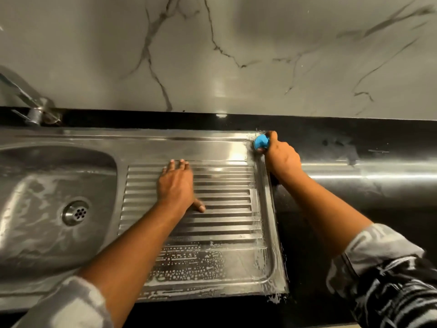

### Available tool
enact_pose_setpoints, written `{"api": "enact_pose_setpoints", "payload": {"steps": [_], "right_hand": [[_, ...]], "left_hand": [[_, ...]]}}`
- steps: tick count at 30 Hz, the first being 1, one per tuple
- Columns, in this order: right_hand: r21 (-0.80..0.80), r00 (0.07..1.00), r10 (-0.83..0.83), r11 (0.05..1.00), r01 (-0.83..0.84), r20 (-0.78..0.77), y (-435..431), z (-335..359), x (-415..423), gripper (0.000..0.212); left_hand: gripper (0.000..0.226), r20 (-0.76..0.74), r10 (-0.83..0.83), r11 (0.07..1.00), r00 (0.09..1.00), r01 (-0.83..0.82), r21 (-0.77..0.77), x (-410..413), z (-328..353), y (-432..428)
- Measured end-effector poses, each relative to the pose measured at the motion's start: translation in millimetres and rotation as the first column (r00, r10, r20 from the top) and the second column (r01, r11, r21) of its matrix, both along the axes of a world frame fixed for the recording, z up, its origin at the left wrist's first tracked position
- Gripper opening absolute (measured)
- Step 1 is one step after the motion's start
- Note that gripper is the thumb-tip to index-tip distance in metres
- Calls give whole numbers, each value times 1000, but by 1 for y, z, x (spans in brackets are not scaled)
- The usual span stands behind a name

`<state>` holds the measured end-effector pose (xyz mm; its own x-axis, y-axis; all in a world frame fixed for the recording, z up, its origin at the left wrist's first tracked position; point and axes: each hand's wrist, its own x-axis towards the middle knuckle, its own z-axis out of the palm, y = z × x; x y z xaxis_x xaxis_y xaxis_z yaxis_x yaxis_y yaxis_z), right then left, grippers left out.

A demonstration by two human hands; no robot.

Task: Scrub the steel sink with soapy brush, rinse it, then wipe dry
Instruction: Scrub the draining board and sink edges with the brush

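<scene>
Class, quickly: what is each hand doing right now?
Left hand: open, flat on the ribbed draining board, holding nothing.
Right hand: closed around the blue brush at the board's far right corner.

L hand (176,185) flat, fingers straight; R hand (281,158) grips brush (261,141).

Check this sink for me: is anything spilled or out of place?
Yes. Soapy foam lies beyond the front right corner of the steel sink, on the black counter. Nothing looks damaged.
</scene>
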<state>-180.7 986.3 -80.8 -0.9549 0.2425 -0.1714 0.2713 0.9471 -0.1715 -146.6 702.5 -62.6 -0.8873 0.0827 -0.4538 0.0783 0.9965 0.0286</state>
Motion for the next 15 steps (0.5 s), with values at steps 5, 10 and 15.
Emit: {"api": "enact_pose_setpoints", "payload": {"steps": [5, 10, 15], "right_hand": [[-89, 996, 85, 993, -81, 40, -61, -4, -42, 36], [-149, 954, 289, 950, -275, 79, -140, -14, -66, 51], [-17, 991, 89, 996, -87, 103, -30, -3, -49, 35]], "left_hand": [[158, -18, 18, 1000, 1000, -18, -21, -2, 1, -19], [133, -4, 33, 997, 999, -33, -74, -9, 10, -1], [160, 3, -9, 998, 1000, 9, -68, -7, 8, -10]]}}
